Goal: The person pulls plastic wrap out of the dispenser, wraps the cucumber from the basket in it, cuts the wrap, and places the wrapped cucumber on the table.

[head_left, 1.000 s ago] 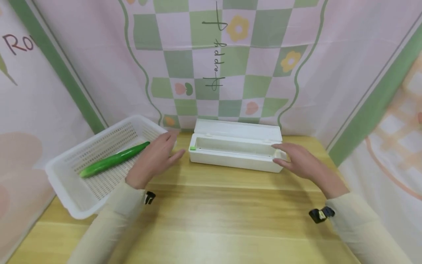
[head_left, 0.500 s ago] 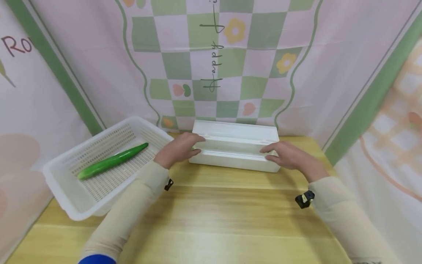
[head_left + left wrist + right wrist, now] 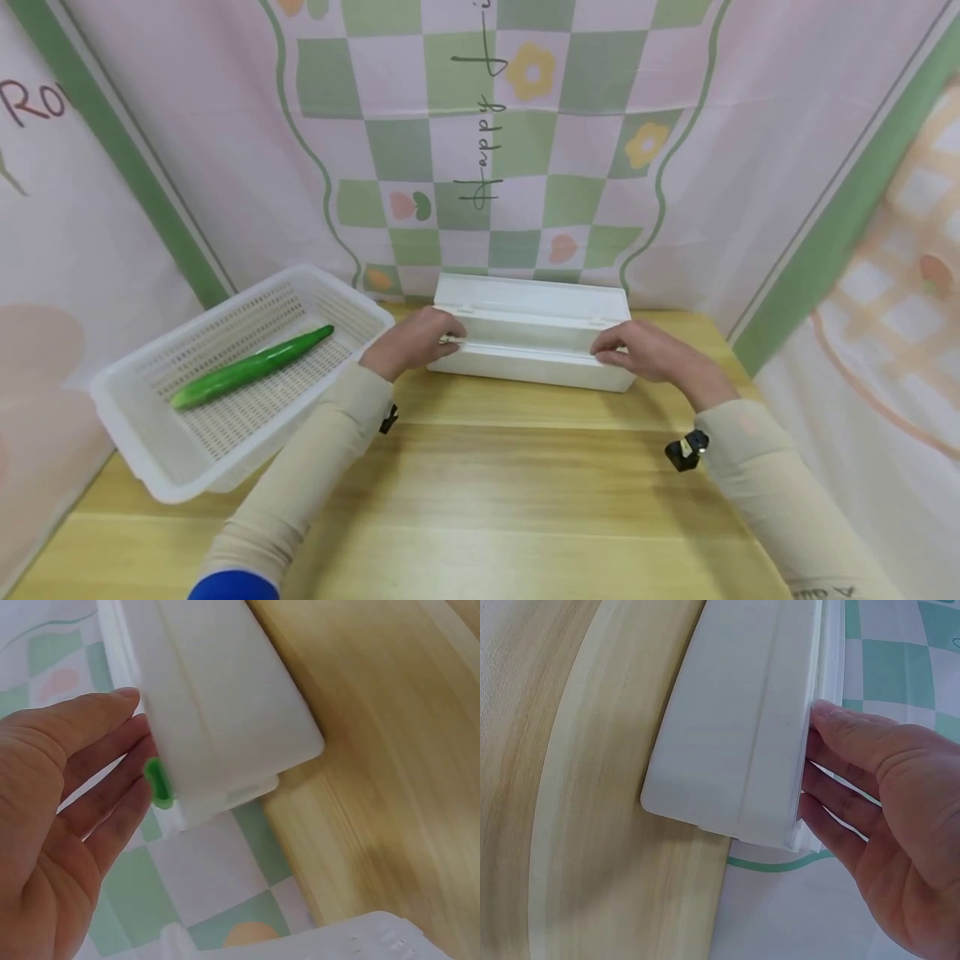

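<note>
A long white box [image 3: 525, 369], which looks like a cling film dispenser, sits at the table's back with its lid [image 3: 528, 297] raised. At its left end my left hand [image 3: 412, 340] pinches the front rim area with thumb and bent fingers. My right hand [image 3: 651, 353] does likewise at the right end. In the left wrist view a green slider [image 3: 157, 784] is beside my left fingers. The right wrist view has my right thumb on the box's edge [image 3: 810, 735]. Whether film lies between my fingertips cannot be made out.
Left of the box stands a white plastic basket [image 3: 138, 446] with a cucumber [image 3: 251, 368] lying in it. The wooden table [image 3: 480, 500] stretches in front. A checked curtain [image 3: 517, 142] hangs directly behind the box.
My left hand has moved right from beside the basket to the box's left end. The right hand has shifted slightly left. Both hands' fingers have closed at the rim.
</note>
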Motion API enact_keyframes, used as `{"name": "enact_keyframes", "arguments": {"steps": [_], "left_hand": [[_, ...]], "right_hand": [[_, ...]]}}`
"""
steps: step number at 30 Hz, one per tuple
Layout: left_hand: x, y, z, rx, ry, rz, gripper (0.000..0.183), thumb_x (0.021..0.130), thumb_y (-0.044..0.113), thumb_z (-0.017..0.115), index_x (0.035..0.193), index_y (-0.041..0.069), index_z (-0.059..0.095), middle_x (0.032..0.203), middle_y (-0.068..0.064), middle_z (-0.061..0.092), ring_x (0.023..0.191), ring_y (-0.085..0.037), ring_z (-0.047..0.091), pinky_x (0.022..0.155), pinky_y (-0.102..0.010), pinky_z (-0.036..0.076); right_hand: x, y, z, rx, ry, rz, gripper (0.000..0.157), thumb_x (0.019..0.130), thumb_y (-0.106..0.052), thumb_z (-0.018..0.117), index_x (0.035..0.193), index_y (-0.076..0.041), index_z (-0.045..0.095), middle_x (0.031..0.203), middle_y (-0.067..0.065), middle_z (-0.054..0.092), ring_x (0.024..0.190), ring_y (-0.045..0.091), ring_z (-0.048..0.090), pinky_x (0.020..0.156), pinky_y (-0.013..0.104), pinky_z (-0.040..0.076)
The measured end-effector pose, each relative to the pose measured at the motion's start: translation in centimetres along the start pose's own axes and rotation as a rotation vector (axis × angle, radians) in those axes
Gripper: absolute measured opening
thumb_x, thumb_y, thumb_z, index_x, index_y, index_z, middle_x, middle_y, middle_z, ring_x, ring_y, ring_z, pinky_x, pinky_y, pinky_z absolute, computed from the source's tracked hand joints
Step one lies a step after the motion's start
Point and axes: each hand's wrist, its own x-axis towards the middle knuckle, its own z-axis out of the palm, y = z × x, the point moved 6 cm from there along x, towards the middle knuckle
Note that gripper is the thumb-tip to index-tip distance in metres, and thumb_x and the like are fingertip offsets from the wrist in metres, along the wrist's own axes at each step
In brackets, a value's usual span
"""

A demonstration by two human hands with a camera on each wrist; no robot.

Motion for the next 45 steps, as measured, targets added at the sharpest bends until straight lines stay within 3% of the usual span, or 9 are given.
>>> {"name": "enact_keyframes", "arguments": {"steps": [3,10,16,20,25,34,40,45], "left_hand": [[-0.1,-0.3,0.2,-0.015,-0.006,-0.013,0.014,0.1,0.007,0.072,0.086,0.009,0.075,0.091,-0.003,0.078,0.078,-0.012,0.063,0.077,-0.031,0.057],[-0.1,-0.8,0.2,-0.087,0.023,-0.043,0.013,0.1,0.008,0.072,0.105,0.009,0.083,0.107,-0.007,0.082,0.094,-0.018,0.076,0.086,-0.033,0.064],[0.1,-1.2,0.4,-0.111,0.046,-0.071,0.014,0.102,0.007,0.069,0.102,0.009,0.083,0.104,-0.006,0.082,0.089,-0.016,0.073,0.083,-0.032,0.063],[0.5,-1.4,0.7,-0.095,0.062,-0.075,0.016,0.103,0.008,0.067,0.094,0.01,0.081,0.094,-0.004,0.08,0.079,-0.012,0.066,0.077,-0.029,0.058],[0.8,-1.6,1.1,-0.097,0.046,-0.097,0.028,0.107,0.009,0.061,0.08,0.011,0.069,0.074,-0.002,0.062,0.068,-0.012,0.048,0.069,-0.027,0.044],[0.9,-1.8,1.3,-0.165,0.005,-0.141,0.016,0.106,0.019,0.065,0.096,0.014,0.078,0.094,0.001,0.076,0.086,-0.011,0.067,0.084,-0.032,0.06],[1.1,-1.8,1.1,-0.178,0.021,-0.153,0.016,0.106,0.015,0.065,0.098,0.011,0.077,0.093,-0.002,0.075,0.083,-0.013,0.064,0.08,-0.031,0.058],[1.2,-2.0,0.8,-0.178,0.062,-0.186,0.016,0.107,0.011,0.061,0.103,0.005,0.075,0.093,-0.007,0.073,0.08,-0.016,0.062,0.079,-0.032,0.057]], "right_hand": [[-0.1,0.2,-0.1,0.012,0.015,0.024,0.014,0.101,-0.008,0.068,0.108,-0.01,0.081,0.107,0.005,0.081,0.103,0.029,0.075,0.094,0.052,0.061],[0.0,0.5,-0.1,0.029,0.058,0.046,0.011,0.101,-0.01,0.07,0.103,-0.009,0.081,0.099,0.004,0.08,0.094,0.023,0.074,0.086,0.046,0.062],[0.2,0.8,0.6,0.024,0.096,0.06,0.011,0.102,-0.007,0.068,0.1,-0.008,0.079,0.092,0.002,0.077,0.087,0.015,0.069,0.081,0.039,0.061],[0.4,0.7,1.0,0.012,0.125,0.05,0.011,0.103,-0.006,0.065,0.097,-0.007,0.075,0.086,0.0,0.071,0.08,0.012,0.062,0.075,0.034,0.056],[0.5,1.1,1.2,0.057,0.123,0.122,0.014,0.107,-0.006,0.057,0.103,-0.001,0.07,0.084,0.003,0.064,0.077,0.016,0.055,0.075,0.036,0.053],[0.8,1.5,0.8,0.095,0.148,0.167,0.018,0.109,-0.009,0.056,0.111,0.005,0.068,0.091,0.012,0.069,0.08,0.017,0.059,0.077,0.037,0.055],[1.1,1.9,0.8,0.109,0.15,0.198,0.021,0.11,-0.012,0.055,0.112,0.005,0.066,0.093,0.013,0.069,0.079,0.018,0.059,0.074,0.036,0.053],[1.1,2.2,0.9,0.091,0.164,0.207,0.019,0.107,-0.016,0.057,0.108,-0.001,0.07,0.097,0.008,0.072,0.088,0.019,0.065,0.082,0.038,0.057]]}}
